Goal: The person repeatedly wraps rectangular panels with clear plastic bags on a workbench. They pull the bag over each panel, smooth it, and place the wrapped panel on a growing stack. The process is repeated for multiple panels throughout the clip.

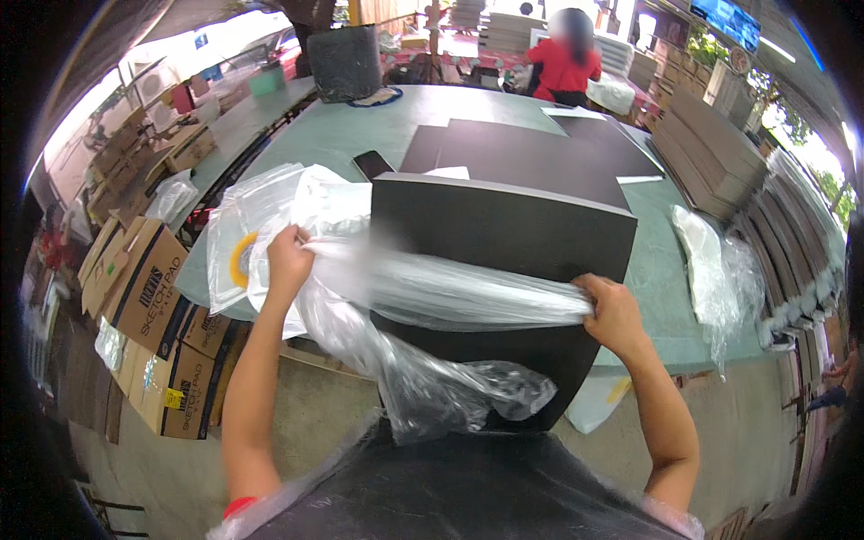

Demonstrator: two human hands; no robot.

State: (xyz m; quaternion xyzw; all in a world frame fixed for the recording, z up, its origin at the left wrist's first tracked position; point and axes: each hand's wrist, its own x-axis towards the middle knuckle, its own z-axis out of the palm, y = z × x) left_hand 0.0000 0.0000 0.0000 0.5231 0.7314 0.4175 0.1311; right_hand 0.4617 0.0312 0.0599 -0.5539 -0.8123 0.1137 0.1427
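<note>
A clear plastic bag (pixel 468 286) is pulled taut and bunched lengthwise between my two hands, in front of a large black board or box (pixel 504 216) at the table's near edge. My left hand (pixel 290 263) pinches one end, beside a pile of clear plastic bags (pixel 238 202). On the right, my right hand (pixel 614 310) is closed on the other end, near the black thing's right edge. A loose part of the bag hangs from the left end down toward my dark apron (pixel 432 490). Whether the black thing is solid or a stack, I cannot tell.
A yellow tape roll (pixel 241 259) lies by the bags, with a phone (pixel 373 165) beyond. Black sheets (pixel 522 148) cover part of the green table (pixel 315 135). Cartons (pixel 148 288) stand at left; stacked boards (pixel 711 148) at right. A person in red (pixel 565 67) is at the back.
</note>
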